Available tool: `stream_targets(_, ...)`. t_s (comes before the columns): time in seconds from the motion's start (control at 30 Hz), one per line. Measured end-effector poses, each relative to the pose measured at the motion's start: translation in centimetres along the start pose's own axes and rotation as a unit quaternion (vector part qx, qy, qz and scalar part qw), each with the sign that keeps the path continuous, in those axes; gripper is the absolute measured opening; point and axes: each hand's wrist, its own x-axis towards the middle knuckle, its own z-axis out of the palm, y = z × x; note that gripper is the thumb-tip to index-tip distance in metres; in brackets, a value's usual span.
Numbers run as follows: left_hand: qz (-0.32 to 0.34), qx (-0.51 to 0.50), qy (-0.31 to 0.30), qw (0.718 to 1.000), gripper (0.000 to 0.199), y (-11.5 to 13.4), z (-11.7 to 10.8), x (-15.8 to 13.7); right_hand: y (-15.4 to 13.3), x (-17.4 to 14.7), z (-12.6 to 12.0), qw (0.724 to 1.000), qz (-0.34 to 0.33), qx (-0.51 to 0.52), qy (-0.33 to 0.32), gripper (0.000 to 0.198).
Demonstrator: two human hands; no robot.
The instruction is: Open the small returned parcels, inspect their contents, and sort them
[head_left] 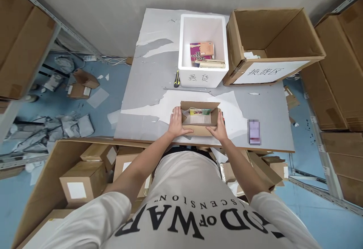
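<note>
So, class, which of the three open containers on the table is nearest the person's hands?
The small cardboard box: left hand and right hand hold its ends. The white foam box and large cardboard box stand farther back, untouched.

The purple thing (254,132) is blurred into little squares. The marks on the yellow and green piece (200,112) in the small box (200,131) are too small to be made out. A red and black bit (224,120) is partly hidden by the right hand (219,129). The white shirt (184,177) is cut off by the bottom edge.
</note>
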Motion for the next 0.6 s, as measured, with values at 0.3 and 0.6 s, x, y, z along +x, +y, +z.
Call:
stream_targets(0.3, 0.037, -0.073, 0.045, 0.996, 0.145, -1.0, 1.3, 0.3, 0.1, 0.3, 0.0, 1.000, 0.009, -0.011, -0.010, 0.104)
stream_targets(0.6, -0.001, 0.018, -0.012, 1.000, 0.129, 0.1, -1.7, 0.4, -4.5, 3.6, -3.6, 0.972, -0.162, -0.155, -0.075, 0.048)
